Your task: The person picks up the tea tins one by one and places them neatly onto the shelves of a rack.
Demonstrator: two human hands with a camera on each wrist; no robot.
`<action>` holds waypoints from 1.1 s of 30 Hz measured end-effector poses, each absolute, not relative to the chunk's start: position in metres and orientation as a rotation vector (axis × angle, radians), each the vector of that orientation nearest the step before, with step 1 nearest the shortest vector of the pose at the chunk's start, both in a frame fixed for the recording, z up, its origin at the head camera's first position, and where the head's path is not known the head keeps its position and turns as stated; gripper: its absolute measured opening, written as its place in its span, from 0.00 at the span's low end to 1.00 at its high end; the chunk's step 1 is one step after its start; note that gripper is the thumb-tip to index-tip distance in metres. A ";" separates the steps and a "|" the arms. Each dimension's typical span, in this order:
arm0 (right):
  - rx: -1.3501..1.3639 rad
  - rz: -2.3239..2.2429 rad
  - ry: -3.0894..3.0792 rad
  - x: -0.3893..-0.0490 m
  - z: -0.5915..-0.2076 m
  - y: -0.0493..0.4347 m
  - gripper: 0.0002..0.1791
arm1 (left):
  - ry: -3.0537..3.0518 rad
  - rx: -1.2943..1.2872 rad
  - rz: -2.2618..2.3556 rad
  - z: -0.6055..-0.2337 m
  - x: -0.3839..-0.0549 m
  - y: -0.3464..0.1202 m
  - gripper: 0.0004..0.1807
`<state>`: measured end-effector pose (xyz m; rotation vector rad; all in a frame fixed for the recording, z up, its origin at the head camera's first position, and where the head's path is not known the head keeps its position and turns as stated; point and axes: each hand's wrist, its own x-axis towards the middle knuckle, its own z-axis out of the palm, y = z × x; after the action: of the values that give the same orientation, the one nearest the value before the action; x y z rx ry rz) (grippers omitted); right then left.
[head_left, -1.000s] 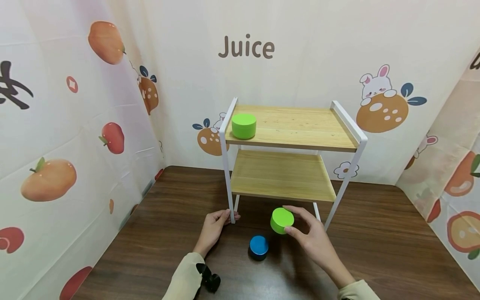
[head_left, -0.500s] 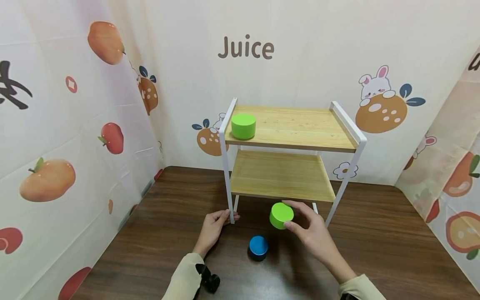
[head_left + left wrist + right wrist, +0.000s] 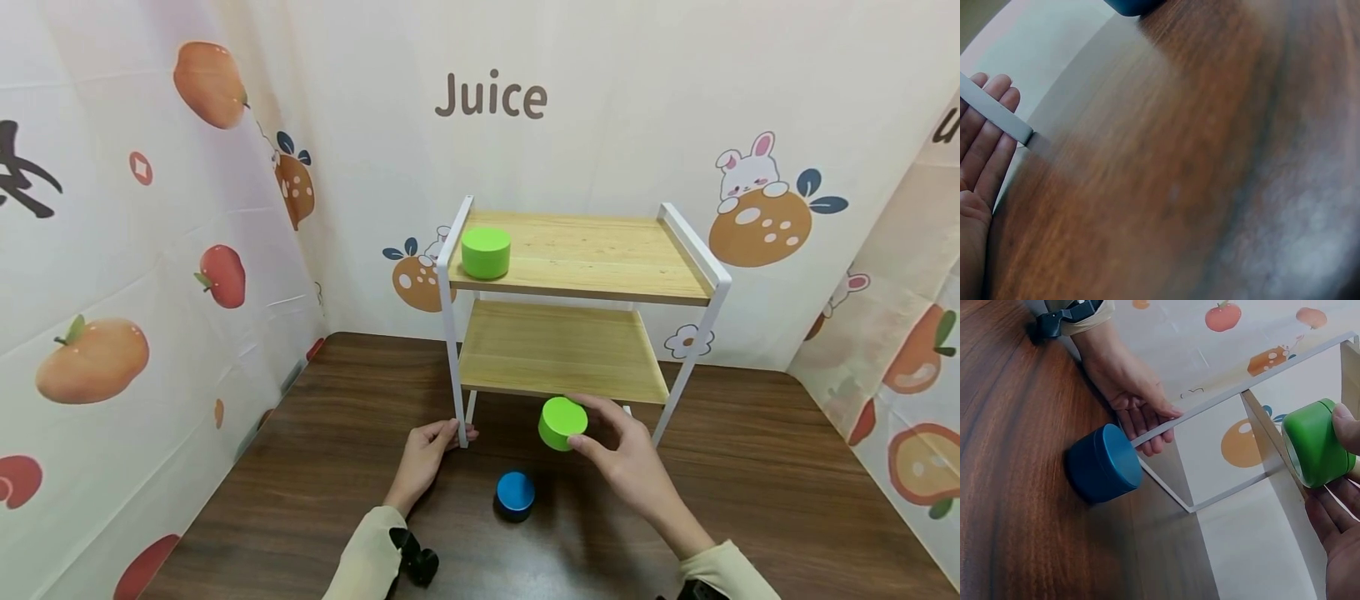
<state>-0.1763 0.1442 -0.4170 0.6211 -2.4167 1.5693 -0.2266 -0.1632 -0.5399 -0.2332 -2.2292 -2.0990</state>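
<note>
Centre of head view: room to reach between upper board (image 3: 585,250) and lower board (image 3: 562,350), white legs (image 3: 688,367) flanking. Blue container (image 3: 515,493), bottom centre, stands in way between my right hand (image 3: 628,458) and left hand (image 3: 426,460).

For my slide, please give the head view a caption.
Left grip on the rack leg, right grip holding a green canister above the table, where a blue canister stands.

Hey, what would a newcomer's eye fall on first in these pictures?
Most likely the bright green container held in the right hand, and its green lookalike at the left end of the wooden top board. Next might come the blue container on the dark table, in front of the shelf unit.
</note>
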 end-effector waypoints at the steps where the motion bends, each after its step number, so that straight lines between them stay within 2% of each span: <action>1: 0.625 1.565 -2.416 -0.176 -0.416 0.144 0.27 | -2.228 -0.232 -2.098 -0.540 -0.226 -0.163 0.22; 33: 0.688 1.583 -2.394 -0.176 -0.393 0.146 0.27 | -2.251 -0.246 -2.081 -0.538 -0.225 -0.164 0.22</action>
<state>-0.1763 0.1457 -0.3927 0.6878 -2.3939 1.5826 -0.2253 -0.1640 -0.5379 -0.2457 -2.2512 -2.0807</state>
